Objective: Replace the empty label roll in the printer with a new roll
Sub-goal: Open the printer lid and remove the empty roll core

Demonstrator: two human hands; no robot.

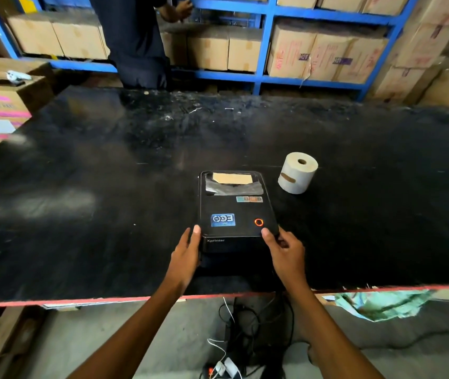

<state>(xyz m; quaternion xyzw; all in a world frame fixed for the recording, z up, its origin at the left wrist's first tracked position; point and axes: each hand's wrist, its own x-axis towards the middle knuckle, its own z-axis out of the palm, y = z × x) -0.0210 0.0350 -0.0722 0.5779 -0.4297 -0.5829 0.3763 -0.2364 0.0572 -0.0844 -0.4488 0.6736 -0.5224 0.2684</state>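
- Printer [234, 212] sits centre frame on the black table [81, 187], near the table's front edge. Long axis runs away from the camera, lid closed.
- Left hand [186, 255] grips the lower-left front corner of the printer, thumb on the top edge, fingers wrapped down the side.
- Right hand [286, 250] grips the lower-right front corner the same way, thumb on top near the lit orange ring button [258, 222].
- Both hands clasped on the printer body, nothing else held.
- New roll [297, 172] stands on end to the upper right of the printer, well apart from both hands, core hole facing up. Right hand is the nearer one.
- Roll looks full, pale paper, loose end taped down with a brown strip.
- Printer: black, blue sticker on the lid, window at the far end showing a bit of brown card, likely the spent core.
- Judgement: lid release comes first; the roll swap has not started.
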